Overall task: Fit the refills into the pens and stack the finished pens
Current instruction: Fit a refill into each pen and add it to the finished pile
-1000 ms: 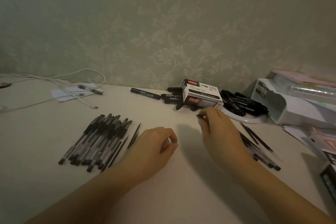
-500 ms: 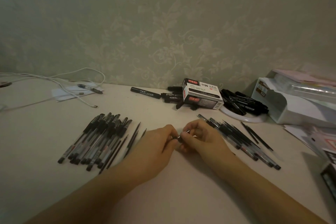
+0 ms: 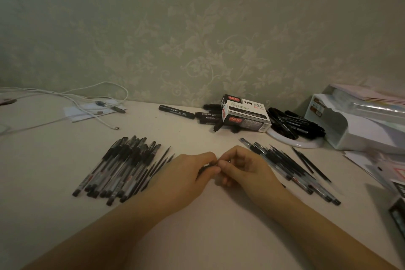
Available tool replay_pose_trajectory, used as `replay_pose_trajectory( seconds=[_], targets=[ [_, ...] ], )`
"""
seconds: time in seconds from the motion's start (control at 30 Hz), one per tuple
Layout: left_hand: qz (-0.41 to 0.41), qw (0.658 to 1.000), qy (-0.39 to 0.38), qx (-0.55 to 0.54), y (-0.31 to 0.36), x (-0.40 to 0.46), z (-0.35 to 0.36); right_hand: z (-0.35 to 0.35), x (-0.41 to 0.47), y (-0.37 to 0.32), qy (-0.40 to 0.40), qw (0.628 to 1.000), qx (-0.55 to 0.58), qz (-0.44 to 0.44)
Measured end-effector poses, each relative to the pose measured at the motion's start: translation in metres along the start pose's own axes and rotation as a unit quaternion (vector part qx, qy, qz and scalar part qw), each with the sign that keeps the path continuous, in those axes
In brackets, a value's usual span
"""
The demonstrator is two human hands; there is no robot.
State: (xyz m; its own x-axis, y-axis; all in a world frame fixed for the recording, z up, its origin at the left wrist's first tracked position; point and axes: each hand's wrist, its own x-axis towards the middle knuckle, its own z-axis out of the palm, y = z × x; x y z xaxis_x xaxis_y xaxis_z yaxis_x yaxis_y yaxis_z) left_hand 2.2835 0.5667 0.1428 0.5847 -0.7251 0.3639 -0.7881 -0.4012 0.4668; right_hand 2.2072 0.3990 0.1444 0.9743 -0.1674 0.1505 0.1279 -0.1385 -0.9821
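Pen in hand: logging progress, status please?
Left hand and right hand both pinch one pen mid-table. Finished pens stacked left. Nothing in the way.

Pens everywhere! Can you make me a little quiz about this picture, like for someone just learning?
1. True or false: both hands meet at the middle of the table, pinching one dark pen part together.
2. Which pile lies beside the left hand? A: capped pens; B: markers; C: white cable.
3. Fill in: the box near the wall shows the number ____.

Key:
1. True. The left hand and right hand touch fingertips around a thin pen part.
2. A.
3. 1120.
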Motion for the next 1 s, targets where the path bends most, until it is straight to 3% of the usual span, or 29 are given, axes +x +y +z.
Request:
replay_pose_trajectory(
  seconds=[0.43,0.5,0.57,0.63,0.77,0.9,1.0],
  targets=[
    [-0.006,0.997,0.024,0.076,0.003,-0.001,-0.005,-0.001,-0.002,0.002,0.043,0.998,-0.025,-0.030],
    [-0.021,0.995,0.027,0.099,0.000,-0.001,-0.007,-0.002,-0.002,0.003,0.094,0.993,-0.068,-0.034],
    [-0.043,0.991,0.032,0.125,-0.006,-0.001,-0.012,-0.006,-0.002,0.005,0.139,0.971,-0.186,-0.048],
    [-0.062,0.986,0.035,0.151,-0.012,-0.001,-0.016,-0.009,-0.002,0.007,0.143,0.937,-0.311,-0.068],
    [-0.094,0.979,0.069,0.165,-0.018,-0.001,-0.022,-0.010,-0.001,0.013,0.127,0.899,-0.410,-0.092],
    [-0.095,0.981,0.105,0.132,-0.011,0.001,-0.028,-0.011,0.001,0.016,0.120,0.889,-0.430,-0.102],
    [-0.056,0.991,0.060,0.102,0.007,0.000,-0.021,-0.008,-0.001,0.011,0.139,0.895,-0.403,-0.131]
  ],
)
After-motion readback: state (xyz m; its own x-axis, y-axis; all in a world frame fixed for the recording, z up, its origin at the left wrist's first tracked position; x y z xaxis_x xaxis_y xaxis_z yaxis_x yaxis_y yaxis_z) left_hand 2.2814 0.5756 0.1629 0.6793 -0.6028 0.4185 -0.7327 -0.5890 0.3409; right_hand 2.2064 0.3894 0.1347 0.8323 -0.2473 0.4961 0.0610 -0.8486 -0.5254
